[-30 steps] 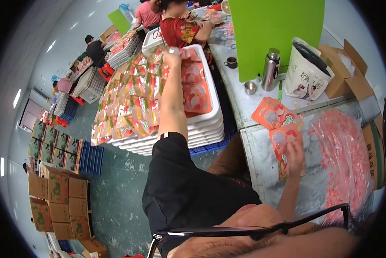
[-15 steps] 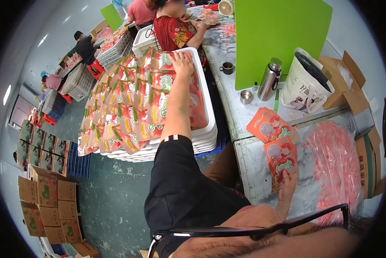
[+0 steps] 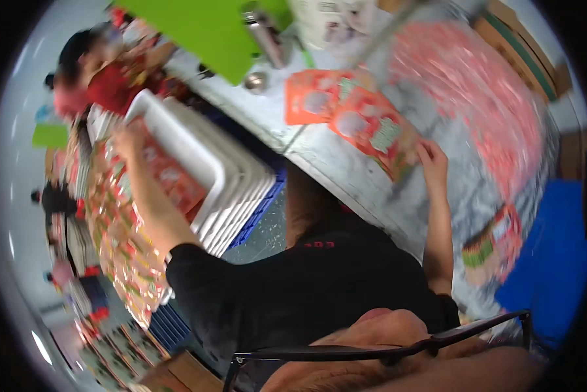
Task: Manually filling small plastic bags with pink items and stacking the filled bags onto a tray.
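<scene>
Worker straddling two stations: left arm out to the crate, right hand at the tabletop pouches.
Left hand [image 3: 129, 140] over the filled side of the white crate [image 3: 223, 171], beside flat pouches [image 3: 179, 183] lying in it; blurred, so cannot tell whether its fingers grip anything. Right hand [image 3: 432, 157] at the lower edge of the overlapping orange pouches [image 3: 366, 124] on the marbled table [image 3: 345, 160]; fingers bent and narrow, tips at the edge, though a firm pinch cannot be confirmed. Bag of pink pieces [image 3: 483, 91] just beyond. Step in hand, by judgement: handling pouches between crate and table. Next move probably calls for a light edge pinch on the uppermost pouch, keeping those underneath from sliding.
</scene>
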The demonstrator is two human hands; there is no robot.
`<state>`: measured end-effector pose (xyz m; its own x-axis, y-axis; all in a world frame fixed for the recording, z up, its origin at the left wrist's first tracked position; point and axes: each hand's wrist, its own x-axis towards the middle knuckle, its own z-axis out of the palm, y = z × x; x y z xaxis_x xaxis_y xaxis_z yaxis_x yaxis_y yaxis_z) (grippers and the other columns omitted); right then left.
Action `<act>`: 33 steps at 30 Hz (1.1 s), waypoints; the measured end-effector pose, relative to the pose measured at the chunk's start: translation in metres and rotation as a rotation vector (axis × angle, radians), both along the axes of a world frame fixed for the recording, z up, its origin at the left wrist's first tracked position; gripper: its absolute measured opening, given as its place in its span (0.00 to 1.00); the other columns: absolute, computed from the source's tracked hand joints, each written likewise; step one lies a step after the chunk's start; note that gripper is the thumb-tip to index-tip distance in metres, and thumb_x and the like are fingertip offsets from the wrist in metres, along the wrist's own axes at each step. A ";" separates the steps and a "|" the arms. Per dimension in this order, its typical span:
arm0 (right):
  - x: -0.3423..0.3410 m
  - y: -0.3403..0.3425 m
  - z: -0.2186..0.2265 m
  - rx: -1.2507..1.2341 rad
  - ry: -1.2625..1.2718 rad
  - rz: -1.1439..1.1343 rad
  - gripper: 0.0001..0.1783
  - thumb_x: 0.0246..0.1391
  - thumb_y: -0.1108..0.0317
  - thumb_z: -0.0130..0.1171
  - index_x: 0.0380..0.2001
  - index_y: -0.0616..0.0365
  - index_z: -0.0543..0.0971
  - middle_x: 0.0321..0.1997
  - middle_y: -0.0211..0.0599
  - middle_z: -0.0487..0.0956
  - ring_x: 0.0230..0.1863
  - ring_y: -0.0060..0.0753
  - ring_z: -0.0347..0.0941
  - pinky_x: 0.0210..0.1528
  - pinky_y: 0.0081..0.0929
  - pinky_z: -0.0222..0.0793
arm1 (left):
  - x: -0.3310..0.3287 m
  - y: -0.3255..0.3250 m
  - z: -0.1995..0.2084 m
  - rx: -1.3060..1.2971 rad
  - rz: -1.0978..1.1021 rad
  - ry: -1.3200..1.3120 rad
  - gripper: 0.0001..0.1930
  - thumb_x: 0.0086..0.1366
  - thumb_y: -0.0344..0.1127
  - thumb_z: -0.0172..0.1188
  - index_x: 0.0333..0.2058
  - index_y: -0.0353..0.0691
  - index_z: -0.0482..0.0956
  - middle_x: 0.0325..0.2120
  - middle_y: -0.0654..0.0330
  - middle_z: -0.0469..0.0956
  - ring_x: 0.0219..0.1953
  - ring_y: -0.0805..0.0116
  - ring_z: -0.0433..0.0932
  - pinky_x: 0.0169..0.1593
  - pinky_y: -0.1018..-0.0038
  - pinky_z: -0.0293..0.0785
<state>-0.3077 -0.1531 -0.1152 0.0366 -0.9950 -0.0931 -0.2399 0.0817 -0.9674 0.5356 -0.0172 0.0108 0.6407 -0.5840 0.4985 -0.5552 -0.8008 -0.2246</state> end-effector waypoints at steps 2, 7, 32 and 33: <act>-0.006 0.006 0.000 -0.167 0.267 -0.116 0.22 0.61 0.61 0.67 0.52 0.65 0.81 0.49 0.43 0.81 0.47 0.31 0.78 0.50 0.28 0.74 | 0.001 0.005 0.030 -0.198 -0.075 -0.149 0.23 0.63 0.50 0.62 0.53 0.44 0.81 0.52 0.48 0.79 0.50 0.44 0.81 0.50 0.51 0.77; -0.001 0.005 -0.028 -0.347 0.811 -0.235 0.39 0.46 0.44 0.76 0.56 0.58 0.79 0.56 0.49 0.76 0.59 0.53 0.72 0.59 0.44 0.70 | -0.116 -0.098 0.129 -0.815 -0.461 -0.381 0.15 0.61 0.45 0.67 0.39 0.39 0.87 0.38 0.50 0.83 0.39 0.48 0.82 0.44 0.54 0.78; 0.057 -0.038 -0.041 -0.440 0.748 0.055 0.18 0.56 0.60 0.64 0.47 0.55 0.82 0.39 0.45 0.84 0.44 0.54 0.81 0.51 0.48 0.75 | -0.617 -0.095 -0.146 0.128 -0.993 0.725 0.32 0.61 0.56 0.64 0.54 0.36 0.72 0.48 0.50 0.76 0.51 0.47 0.78 0.54 0.48 0.73; 0.051 -0.042 -0.046 -0.342 0.674 0.098 0.17 0.55 0.60 0.64 0.45 0.56 0.82 0.39 0.45 0.84 0.44 0.54 0.80 0.50 0.47 0.75 | -0.622 -0.094 -0.139 0.141 -1.004 0.657 0.32 0.62 0.56 0.62 0.54 0.37 0.72 0.47 0.50 0.77 0.51 0.48 0.78 0.54 0.47 0.73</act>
